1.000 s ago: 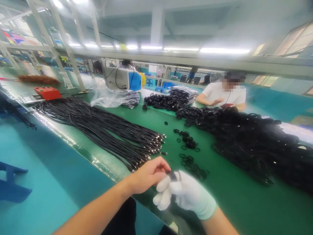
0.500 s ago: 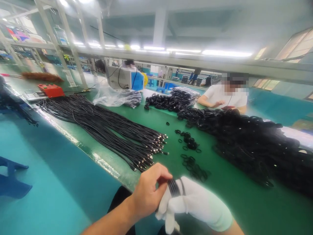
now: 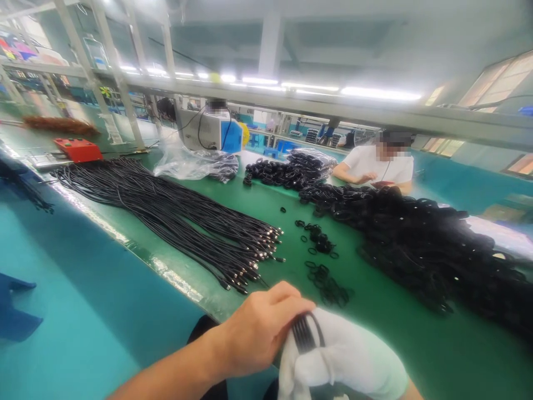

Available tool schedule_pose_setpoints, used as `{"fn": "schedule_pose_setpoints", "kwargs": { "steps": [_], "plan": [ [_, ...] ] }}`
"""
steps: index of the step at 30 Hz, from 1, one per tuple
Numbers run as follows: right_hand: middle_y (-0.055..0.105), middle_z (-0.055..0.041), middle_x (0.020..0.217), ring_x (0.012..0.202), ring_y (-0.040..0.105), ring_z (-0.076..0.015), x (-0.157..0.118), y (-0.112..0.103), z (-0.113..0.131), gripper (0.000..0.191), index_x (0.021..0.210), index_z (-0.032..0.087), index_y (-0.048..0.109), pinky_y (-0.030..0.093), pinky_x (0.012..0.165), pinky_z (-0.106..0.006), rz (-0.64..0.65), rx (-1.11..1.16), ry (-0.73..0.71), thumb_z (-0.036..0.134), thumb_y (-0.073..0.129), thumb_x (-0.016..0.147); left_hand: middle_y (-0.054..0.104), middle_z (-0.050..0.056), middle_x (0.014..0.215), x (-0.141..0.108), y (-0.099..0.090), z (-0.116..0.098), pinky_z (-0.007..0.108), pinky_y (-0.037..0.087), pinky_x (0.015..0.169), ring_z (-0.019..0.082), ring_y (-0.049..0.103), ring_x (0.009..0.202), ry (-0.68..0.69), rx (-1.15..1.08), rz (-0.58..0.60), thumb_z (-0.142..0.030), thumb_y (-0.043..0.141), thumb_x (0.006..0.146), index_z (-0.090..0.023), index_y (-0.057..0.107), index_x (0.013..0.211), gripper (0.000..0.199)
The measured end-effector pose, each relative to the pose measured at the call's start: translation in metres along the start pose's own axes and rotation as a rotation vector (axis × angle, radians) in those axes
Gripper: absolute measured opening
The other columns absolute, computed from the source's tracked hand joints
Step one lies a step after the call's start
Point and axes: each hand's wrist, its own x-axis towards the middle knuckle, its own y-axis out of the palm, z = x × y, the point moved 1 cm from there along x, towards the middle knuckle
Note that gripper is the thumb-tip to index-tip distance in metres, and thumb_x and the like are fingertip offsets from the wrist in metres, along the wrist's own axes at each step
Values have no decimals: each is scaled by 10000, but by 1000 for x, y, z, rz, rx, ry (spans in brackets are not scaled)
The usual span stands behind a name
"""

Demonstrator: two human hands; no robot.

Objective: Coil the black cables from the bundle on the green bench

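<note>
black bands (image 3: 303, 335) slanting eleven to five o'clock ring the gloved right hand (image 3: 353, 353), grip unclear, as left hand (image 3: 252, 330) pinches them!

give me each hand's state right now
Left hand: touching the black bands; grip cannot be told.
Right hand: gloved, curled, bands looped on; grip unclear.

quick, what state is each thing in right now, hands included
left hand: bare, fingers bent, at the rings on the glove
right hand: in a white glove, fingers bent
rings on the glove: most side by side, one set apart
long cables: laid out lengthwise, uncoiled
loose rings: scattered, some clustered
dark heap: piled up
clear plastic bag: crumpled
ceiling lights: lit
</note>
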Motion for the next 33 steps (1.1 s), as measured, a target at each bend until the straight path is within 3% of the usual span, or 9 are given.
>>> {"fn": "schedule_pose_setpoints", "kwargs": {
  "steps": [7, 14, 18, 20, 22, 25, 29, 33],
  "plan": [
    [655, -82, 644, 566, 546, -123, -6, 10, 19, 347, 853, 73, 739, 448, 566, -224, -21, -58, 29, 374, 579, 792, 637, 99, 922, 8, 0, 3, 221, 498, 734, 163, 604, 850, 112, 63, -8, -127, 468, 862, -144, 602, 1049, 230],
    [699, -104, 829, 769, 623, -233, -23, 16, 21, 520, 907, 139, 715, 505, 729, -353, -383, -217, 47, 553, 403, 875, 651, 95, 905, 14, -7, 4, 228, 511, 747, 166, 614, 857, 155, 19, -82, -102, 431, 849, -164, 608, 1029, 260],
    [672, -104, 1020, 945, 598, -295, -42, 1, 15, 392, 1064, 209, 671, 499, 802, -376, -583, -231, 13, 491, 542, 824, 632, 94, 916, 14, -16, 2, 230, 505, 770, 159, 602, 872, 110, -13, -80, -77, 410, 845, -150, 606, 1026, 276],
    [596, -110, 1198, 1091, 535, -322, -45, -5, 16, 464, 1223, 236, 577, 470, 876, -407, -653, -226, -13, 447, 584, 810, 618, 94, 936, 16, -18, 2, 234, 499, 784, 153, 595, 871, 67, -3, -31, -87, 407, 859, -148, 606, 1037, 274],
    [529, -108, 1289, 1167, 480, -334, -41, -8, 20, 581, 1317, 248, 483, 436, 926, -440, -619, -222, -15, 417, 635, 782, 607, 84, 946, 18, -18, 4, 240, 491, 796, 152, 587, 869, 32, 12, -2, -92, 402, 864, -159, 608, 1043, 281],
    [565, -98, 1226, 1126, 503, -318, -23, -10, 22, 649, 1274, 214, 518, 413, 956, -455, -496, -207, -12, 365, 742, 684, 597, 67, 954, 20, -15, 6, 231, 476, 796, 146, 577, 862, -15, 14, 1, -79, 422, 846, -167, 608, 1044, 285],
    [652, -93, 975, 908, 612, -260, -1, -14, 11, 571, 1118, 138, 575, 498, 823, -440, -315, 25, -13, 299, 785, 612, 594, 48, 911, 21, -11, 8, 218, 464, 747, 133, 571, 805, -89, 31, 15, -74, 440, 843, -172, 624, 1016, 270],
    [667, -74, 818, 700, 652, -207, 7, -19, -8, 421, 1012, 127, 580, 541, 676, -375, -331, 108, -21, 256, 748, 648, 604, 41, 905, 25, -9, 9, 230, 463, 767, 138, 581, 831, -207, 46, -19, -74, 417, 857, -189, 651, 986, 292]
  ]
}}
